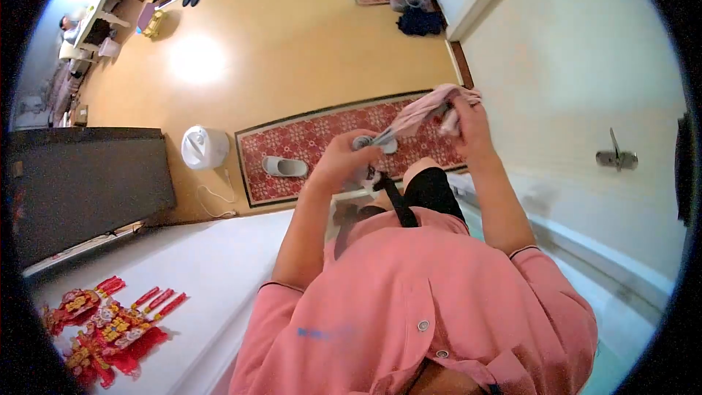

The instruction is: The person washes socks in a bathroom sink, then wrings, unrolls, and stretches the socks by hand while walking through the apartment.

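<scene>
A thin pink cloth (418, 114) is stretched between my two hands, its near end greyish and bunched. My left hand (345, 162) is closed around the greyish end in front of my waist. The fingers of my right hand (472, 126) grip the far end, where the pink fabric is gathered and folds over the hand. A dark strap (398, 203) hangs below my left hand against my pink shirt (409, 278). What kind of cloth it is cannot be made out.
Below the hands lies a red patterned mat (322, 132) with a pale slipper (285, 167). A white appliance (205, 148) with a cord stands left of it. Red tasselled ornaments (117, 329) lie on a white surface (219, 285). A door with a handle (616, 159) is at right.
</scene>
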Available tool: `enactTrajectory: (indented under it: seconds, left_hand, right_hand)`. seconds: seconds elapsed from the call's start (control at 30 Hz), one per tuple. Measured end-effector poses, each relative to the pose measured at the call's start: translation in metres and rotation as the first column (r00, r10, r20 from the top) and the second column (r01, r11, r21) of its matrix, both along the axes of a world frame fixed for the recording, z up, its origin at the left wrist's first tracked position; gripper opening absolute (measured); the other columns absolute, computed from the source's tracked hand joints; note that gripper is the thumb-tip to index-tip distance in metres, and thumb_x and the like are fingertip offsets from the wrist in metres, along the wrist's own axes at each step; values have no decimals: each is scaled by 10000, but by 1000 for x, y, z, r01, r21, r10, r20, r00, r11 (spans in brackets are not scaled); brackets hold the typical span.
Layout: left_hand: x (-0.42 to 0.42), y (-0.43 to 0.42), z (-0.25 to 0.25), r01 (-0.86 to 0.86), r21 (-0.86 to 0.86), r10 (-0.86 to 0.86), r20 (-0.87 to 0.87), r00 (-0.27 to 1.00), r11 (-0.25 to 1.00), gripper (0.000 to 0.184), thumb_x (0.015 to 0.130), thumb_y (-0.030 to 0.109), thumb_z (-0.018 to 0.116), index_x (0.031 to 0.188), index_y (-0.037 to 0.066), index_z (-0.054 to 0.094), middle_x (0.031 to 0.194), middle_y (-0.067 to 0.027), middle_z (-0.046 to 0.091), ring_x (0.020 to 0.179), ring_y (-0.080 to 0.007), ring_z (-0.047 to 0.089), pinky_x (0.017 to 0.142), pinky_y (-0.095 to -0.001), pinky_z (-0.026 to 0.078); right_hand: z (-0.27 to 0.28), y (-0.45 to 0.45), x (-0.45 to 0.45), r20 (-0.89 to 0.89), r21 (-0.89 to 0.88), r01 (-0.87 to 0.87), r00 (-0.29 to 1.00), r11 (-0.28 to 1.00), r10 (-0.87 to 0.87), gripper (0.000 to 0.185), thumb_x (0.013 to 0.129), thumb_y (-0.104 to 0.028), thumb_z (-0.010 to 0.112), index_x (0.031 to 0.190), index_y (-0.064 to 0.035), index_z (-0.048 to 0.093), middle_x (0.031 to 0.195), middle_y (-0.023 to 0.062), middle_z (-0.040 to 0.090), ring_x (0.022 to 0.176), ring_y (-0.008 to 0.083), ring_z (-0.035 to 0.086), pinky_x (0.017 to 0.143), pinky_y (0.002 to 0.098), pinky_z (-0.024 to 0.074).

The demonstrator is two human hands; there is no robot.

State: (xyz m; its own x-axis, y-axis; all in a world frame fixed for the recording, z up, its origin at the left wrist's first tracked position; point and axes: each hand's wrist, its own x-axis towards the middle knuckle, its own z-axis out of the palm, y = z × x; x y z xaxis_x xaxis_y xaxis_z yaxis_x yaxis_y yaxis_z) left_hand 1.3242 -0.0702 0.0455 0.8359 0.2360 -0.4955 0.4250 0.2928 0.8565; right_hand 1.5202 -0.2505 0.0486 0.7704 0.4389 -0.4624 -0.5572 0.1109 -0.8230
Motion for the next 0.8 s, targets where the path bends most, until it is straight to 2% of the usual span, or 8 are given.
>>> enactTrajectory:
  seconds: [0.1,0.23,0.33,0.37,0.43,0.5,0.6,0.8]
  left_hand:
    - [5,27,17,18,42,-15,-70,997,999,300,810,178,692,1070,35,650,778,-2,627,666,-69,533,567,-236,411]
    - [9,71,13,-90,31,92,-72,993,995,243,828,182,683,1020,36,659,766,1,624,680,-68,542,581,-235,425]
    - [15,118,8,-284,58,286,-41,957,957,181,888,144,634,1019,21,651,821,-33,649,701,-95,585,576,-245,450]
    - [19,133,-6,-401,-35,402,21,916,916,187,896,145,623,1024,11,644,830,-38,645,711,-102,588,583,-245,456]
    - [39,162,3,-546,-212,565,37,824,810,273,926,167,575,1127,-15,603,886,-69,650,753,-133,610,617,-260,496]
    - [78,188,15,-622,-318,663,31,748,716,327,934,186,556,1197,-8,569,898,-84,662,765,-153,626,629,-274,514]
    - [131,230,23,-667,-406,736,21,677,625,394,936,193,538,1276,-7,525,979,-117,676,830,-190,654,664,-306,548]
    - [223,307,28,-694,-463,801,59,596,551,398,891,53,537,1285,-3,511,1080,-142,655,958,-234,648,815,-351,553]
  right_hand:
    - [-36,17,45,256,-7,-136,957,991,133,177,861,-221,685,948,-123,566,810,23,573,684,129,563,435,259,471]
    - [-9,93,70,-176,348,50,984,936,13,173,931,-240,583,1047,-115,611,707,-21,613,426,83,518,607,312,559]
    - [-21,149,137,-421,515,232,907,825,7,169,944,-206,577,1054,-79,600,885,56,658,771,141,663,693,332,581]
    - [-20,161,151,-303,597,47,938,801,171,176,936,-208,597,1054,-78,599,918,67,657,850,156,659,691,313,577]
    - [-20,203,172,-31,376,-335,927,864,374,211,902,-221,661,1043,-77,599,921,54,658,820,137,645,632,244,549]
    - [-59,244,190,137,208,-464,885,861,444,267,884,-232,680,1071,-52,617,932,37,666,728,97,593,594,208,491]
    - [-31,305,191,-152,184,-586,776,789,612,329,873,-230,685,1120,-22,621,951,41,668,788,87,592,660,224,479]
    - [7,406,204,-142,211,-757,603,619,785,301,868,-188,669,1115,-30,600,972,47,645,821,117,597,721,266,495]
